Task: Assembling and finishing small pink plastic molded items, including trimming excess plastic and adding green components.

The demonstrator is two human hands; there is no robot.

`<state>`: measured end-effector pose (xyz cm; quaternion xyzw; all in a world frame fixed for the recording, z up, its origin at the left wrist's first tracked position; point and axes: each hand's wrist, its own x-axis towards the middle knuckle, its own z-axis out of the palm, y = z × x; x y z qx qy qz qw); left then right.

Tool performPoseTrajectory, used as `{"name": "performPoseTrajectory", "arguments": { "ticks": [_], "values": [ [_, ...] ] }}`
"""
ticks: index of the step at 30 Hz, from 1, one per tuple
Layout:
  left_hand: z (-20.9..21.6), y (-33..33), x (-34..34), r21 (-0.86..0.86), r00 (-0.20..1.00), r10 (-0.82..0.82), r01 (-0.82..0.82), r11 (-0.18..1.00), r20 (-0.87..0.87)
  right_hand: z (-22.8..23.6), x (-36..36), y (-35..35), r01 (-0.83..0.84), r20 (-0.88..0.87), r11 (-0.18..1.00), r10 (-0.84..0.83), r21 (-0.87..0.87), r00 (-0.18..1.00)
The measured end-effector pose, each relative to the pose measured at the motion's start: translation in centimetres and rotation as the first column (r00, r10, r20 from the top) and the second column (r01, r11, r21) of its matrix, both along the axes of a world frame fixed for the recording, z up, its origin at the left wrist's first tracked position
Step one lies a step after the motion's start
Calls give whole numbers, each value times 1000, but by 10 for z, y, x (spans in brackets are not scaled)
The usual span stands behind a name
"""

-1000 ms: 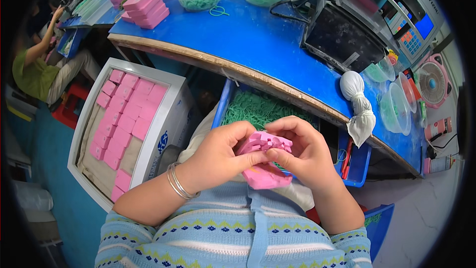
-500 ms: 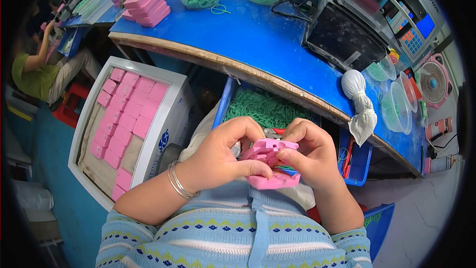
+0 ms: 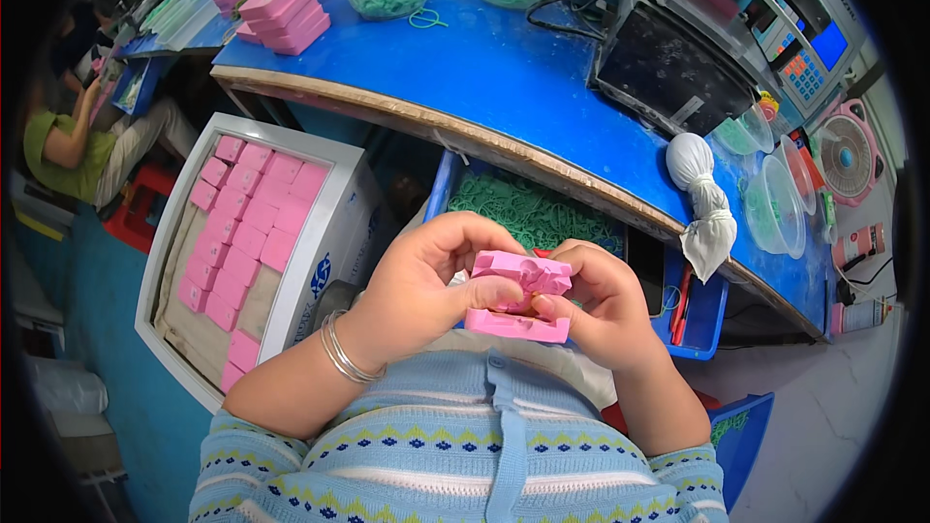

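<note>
Over my lap, both hands hold a pink rubber mold. Its two parts gape open, and the carved hollows of the upper part show. My left hand is closed on the left side, its thumb lying across the gap. On the other side, my right hand pinches the mold, thumb tip at the middle of the gap. Fingers cover whatever lies deeper inside. Just beyond the hands, a blue drawer holds a heap of thin green looped pieces.
Left of me, a white-rimmed box carries rows of pink blocks. On the blue table stand stacked pink molds, clear bowls of green pieces, a black machine and a tied white cloth bag. A person sits far left.
The mold has turned from a skewed, twisted pose to a more level one, its parts spread further open. My right hand has shifted slightly left and down.
</note>
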<state>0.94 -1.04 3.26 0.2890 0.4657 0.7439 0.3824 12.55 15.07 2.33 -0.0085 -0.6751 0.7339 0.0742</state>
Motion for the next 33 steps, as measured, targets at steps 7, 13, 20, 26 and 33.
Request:
{"name": "performPoseTrajectory", "arguments": {
  "ticks": [7,13,20,26,33],
  "values": [
    [-12,0,-6,-44,904,-2,-19,999,-428,0,-2,1,21,-135,948,23,316,991],
    [-12,5,-7,-20,806,12,-30,999,-592,3,-1,-5,148,-196,896,-70,418,978],
    [-12,11,4,-218,968,-241,251,943,72,3,5,-1,283,-220,869,-208,405,953],
    [-9,11,5,-247,920,-214,136,959,-328,-8,9,-1,220,19,954,-220,-203,975],
    [-13,10,4,-221,919,-45,-46,974,-391,-3,6,-7,208,48,925,-204,-318,978]
  ]
}}
